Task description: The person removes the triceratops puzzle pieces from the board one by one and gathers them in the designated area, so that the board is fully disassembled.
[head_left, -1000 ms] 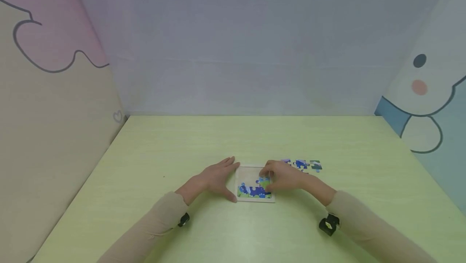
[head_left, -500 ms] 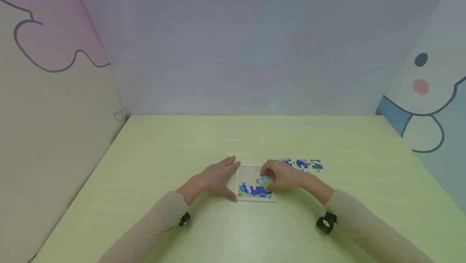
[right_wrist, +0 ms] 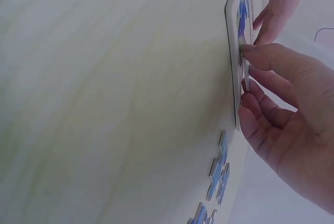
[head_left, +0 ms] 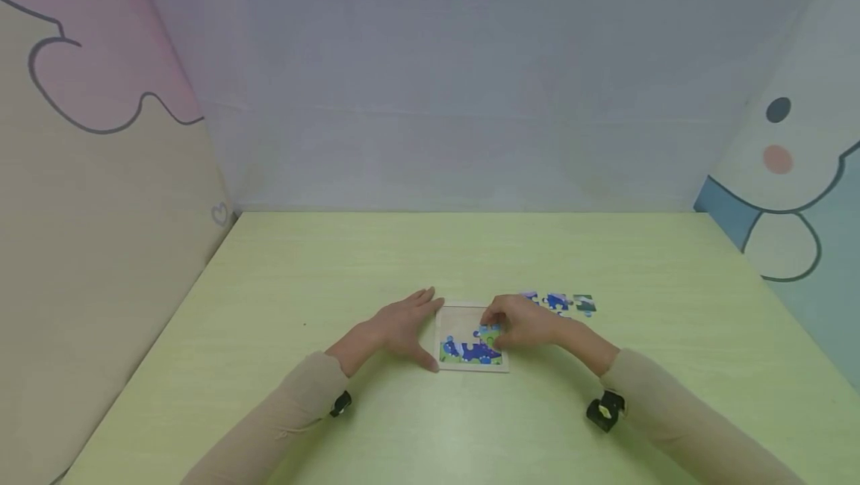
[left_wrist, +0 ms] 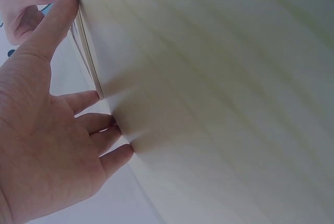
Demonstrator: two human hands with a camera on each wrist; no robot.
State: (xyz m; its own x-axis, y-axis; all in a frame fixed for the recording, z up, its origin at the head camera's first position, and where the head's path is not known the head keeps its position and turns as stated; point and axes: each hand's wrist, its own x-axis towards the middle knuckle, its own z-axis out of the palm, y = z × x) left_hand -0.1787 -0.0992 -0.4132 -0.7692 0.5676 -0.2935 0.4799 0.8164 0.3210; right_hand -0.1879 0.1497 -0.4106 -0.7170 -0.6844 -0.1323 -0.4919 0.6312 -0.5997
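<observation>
A square wooden puzzle tray (head_left: 473, 371) lies on the table, with blue and green dinosaur jigsaw pieces (head_left: 463, 353) fitted along its near side. My left hand (head_left: 403, 327) rests against the tray's left edge with fingers spread, thumb at the near corner and fingertips toward the far one. At the tray's right side my right hand (head_left: 527, 322) pinches a green and blue puzzle piece (head_left: 490, 334) between thumb and fingers. That puzzle piece (right_wrist: 247, 75) sits slightly tilted over the tray in the right wrist view. Its right part is hidden by my fingers.
Several loose puzzle pieces (head_left: 557, 301) lie on the table (head_left: 376, 254) just beyond my right hand. One dark green piece (head_left: 584, 303) is farthest right. A pale cloth wall (head_left: 430, 97) closes off the back, and printed panels stand at both sides.
The right thumb and fingers have shifted slightly on the puzzle piece at the tray's right side. My left hand keeps its place on the tray.
</observation>
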